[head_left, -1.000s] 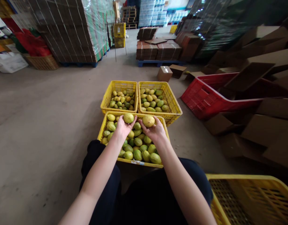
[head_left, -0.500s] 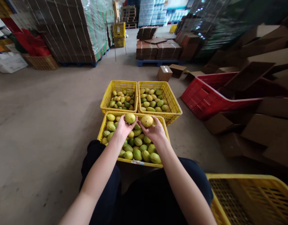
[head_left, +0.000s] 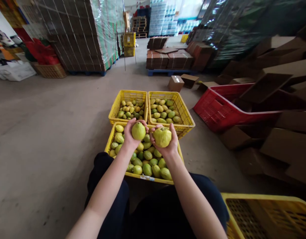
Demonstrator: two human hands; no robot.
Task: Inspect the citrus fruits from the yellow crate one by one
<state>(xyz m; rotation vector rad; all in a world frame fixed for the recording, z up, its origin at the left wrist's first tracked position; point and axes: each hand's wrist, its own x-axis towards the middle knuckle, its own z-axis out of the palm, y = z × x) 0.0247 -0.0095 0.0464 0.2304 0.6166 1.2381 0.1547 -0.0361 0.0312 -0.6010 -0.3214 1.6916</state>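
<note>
My left hand is closed around a smooth yellow-green papaya, its small end tip turned up. In my right hand is a larger, lumpier yellow papaya, cupped from below with the fingers curled round its left side. Both fruits are held side by side, a little apart, over the near yellow crate. That crate is filled with papayas in green and yellow, some of them hidden by my hands and forearms.
Two more yellow crates, the far left one and the far right one, hold similar fruit. To the right lie a red crate and loose cardboard boxes. Another yellow crate stands by my right leg. Boxes sit on a blue pallet.
Both papayas have been turned in my hands, showing other sides. My right hand has come nearer and now cups its fruit from below. The view has tilted slightly upward.
</note>
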